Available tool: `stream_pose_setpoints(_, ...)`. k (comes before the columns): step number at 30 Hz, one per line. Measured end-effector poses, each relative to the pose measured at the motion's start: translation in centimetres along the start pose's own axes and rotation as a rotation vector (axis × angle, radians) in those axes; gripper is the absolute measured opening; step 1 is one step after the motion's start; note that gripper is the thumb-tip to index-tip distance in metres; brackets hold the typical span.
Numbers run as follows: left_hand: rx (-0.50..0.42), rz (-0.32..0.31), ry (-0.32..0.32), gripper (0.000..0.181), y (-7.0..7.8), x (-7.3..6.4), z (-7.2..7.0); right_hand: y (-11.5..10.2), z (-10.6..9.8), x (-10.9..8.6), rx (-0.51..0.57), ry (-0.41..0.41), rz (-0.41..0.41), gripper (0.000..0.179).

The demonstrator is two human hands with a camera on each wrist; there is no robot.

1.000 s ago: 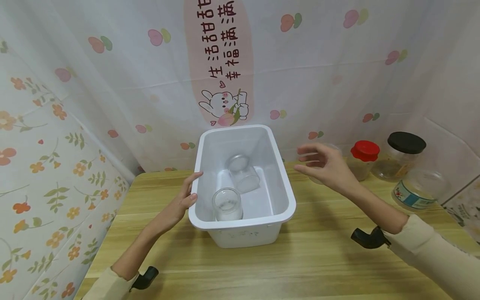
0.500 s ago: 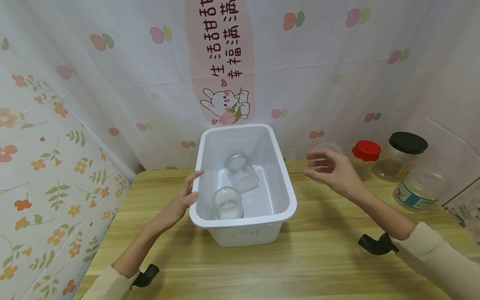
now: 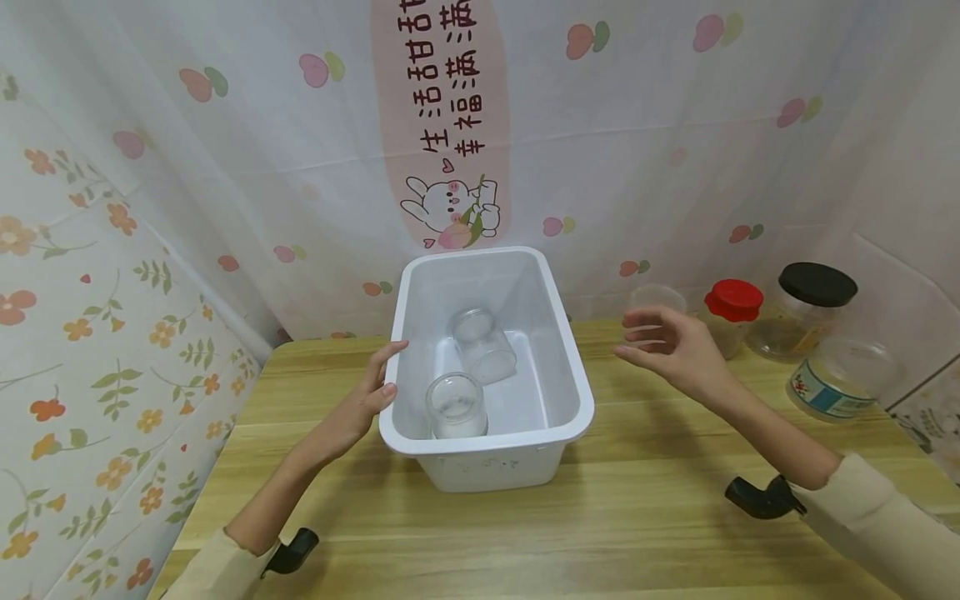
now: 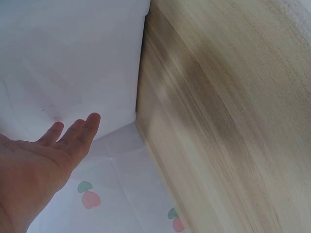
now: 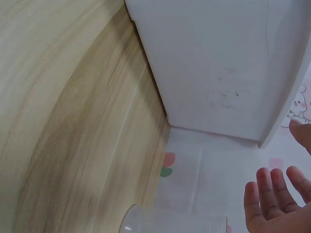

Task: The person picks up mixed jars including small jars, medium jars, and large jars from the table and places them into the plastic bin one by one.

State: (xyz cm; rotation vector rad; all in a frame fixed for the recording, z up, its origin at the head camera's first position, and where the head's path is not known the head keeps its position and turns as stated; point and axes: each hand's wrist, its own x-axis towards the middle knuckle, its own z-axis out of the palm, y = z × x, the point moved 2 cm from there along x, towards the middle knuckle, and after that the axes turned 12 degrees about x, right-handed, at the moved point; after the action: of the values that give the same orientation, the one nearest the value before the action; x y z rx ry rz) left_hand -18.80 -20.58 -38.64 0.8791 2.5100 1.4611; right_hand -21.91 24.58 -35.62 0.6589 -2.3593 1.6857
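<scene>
A person's left hand (image 3: 360,412), fingers extended and wrapped around nothing, rests against the side of a white bin (image 3: 487,467) on a wood-grain table (image 3: 600,517), while the right hand (image 3: 681,354), loosely curved with thumb apart from the fingers, hovers without a load well clear of the bin's right side. Two jars sit inside: a clear jar at the near left (image 3: 456,412) and another that looks tipped on its side (image 3: 491,354) behind it. At right, a colorless jar (image 3: 658,297) stands partly hidden behind the hand, alongside a red-lidded jar (image 3: 731,312), a black-lidded jar (image 3: 801,317) and a jar with a blue label (image 3: 840,379). By that count, the work appears partway along, two jars in the bin and four outside, none of them held.
</scene>
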Motion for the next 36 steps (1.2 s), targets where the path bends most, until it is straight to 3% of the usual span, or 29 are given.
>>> stream_pose_setpoints(36, 0.021, 0.009, -0.001, 0.057, 0.0, -0.2, -0.1, 2.6, -4.2, -2.7, -0.076, 0.094, 0.052, 0.046)
